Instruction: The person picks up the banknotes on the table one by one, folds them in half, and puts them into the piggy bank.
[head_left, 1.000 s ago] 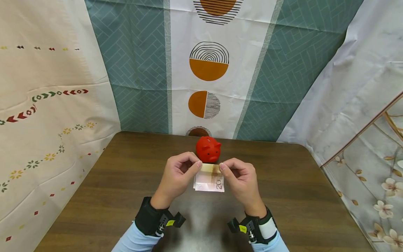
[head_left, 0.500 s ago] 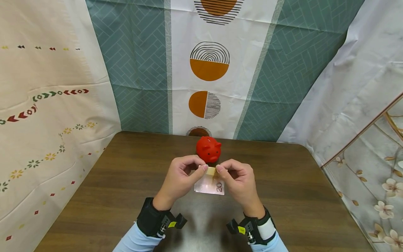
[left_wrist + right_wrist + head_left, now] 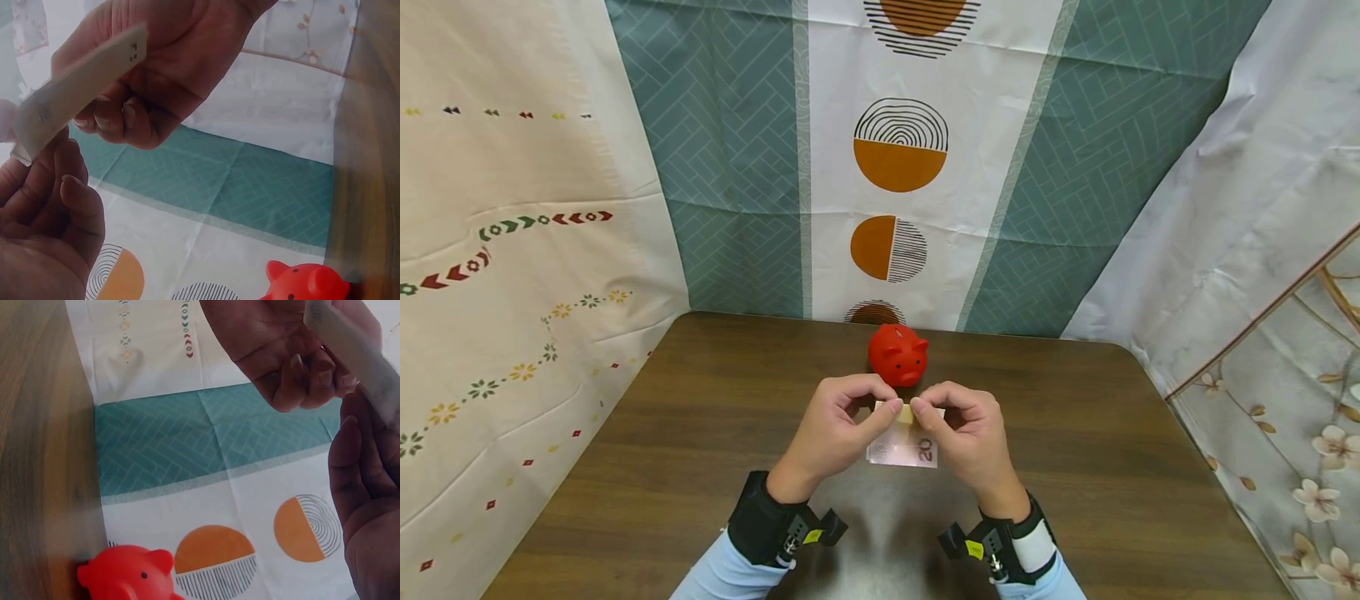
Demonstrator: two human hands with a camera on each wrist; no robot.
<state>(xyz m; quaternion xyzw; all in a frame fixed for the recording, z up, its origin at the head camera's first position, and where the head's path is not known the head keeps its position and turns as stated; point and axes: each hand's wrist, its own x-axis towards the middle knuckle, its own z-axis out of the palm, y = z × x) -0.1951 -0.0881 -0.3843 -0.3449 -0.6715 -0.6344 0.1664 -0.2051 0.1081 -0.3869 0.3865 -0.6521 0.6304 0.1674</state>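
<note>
Both hands pinch the top edge of a folded banknote (image 3: 902,452), pale pink with a yellowish patch and a "20" at its lower right corner. My left hand (image 3: 838,429) grips it with thumb and forefinger, close to the middle of that edge. From the other side my right hand (image 3: 967,433) does the same, its thumb tip just short of the left one. The left wrist view shows the folded banknote (image 3: 81,87) side-on as a narrow strip between the hands. Just beyond the fingertips stands a red piggy bank (image 3: 897,357), a slot on its back.
A brown wooden table (image 3: 700,433) lies under the hands, its far edge just behind the piggy bank. Patterned cloth (image 3: 737,167) hangs behind it, with more cloth at the left and right sides.
Both hands have come slightly towards the body with the banknote, and their thumbs have slid closer together along its top edge. The piggy bank stays in place.
</note>
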